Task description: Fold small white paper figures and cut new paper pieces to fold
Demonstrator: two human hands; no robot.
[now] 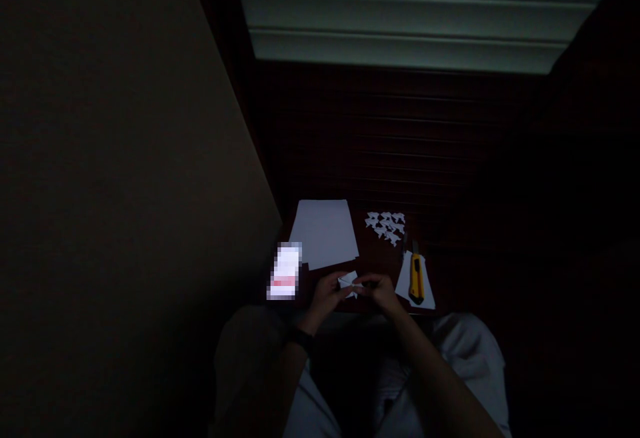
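Observation:
Between my two hands is a small folded piece of white paper [349,279], held over the front of a dark table. My left hand [327,295] grips its left side, with the fingers closed on the edge. From the right, my right hand [381,291] pinches the paper near its middle and lower right. Behind them lies a stack of white paper sheets [326,231]. Several small folded paper figures [386,225] sit in a group at the back right. Dim light hides the finer folds.
A yellow utility knife [416,278] rests on smaller cut paper pieces [427,295] at the right. A lit, blurred-out phone [285,271] lies at the left. A wall [125,158] rises on the left, and a slatted panel [390,125] stands behind the table.

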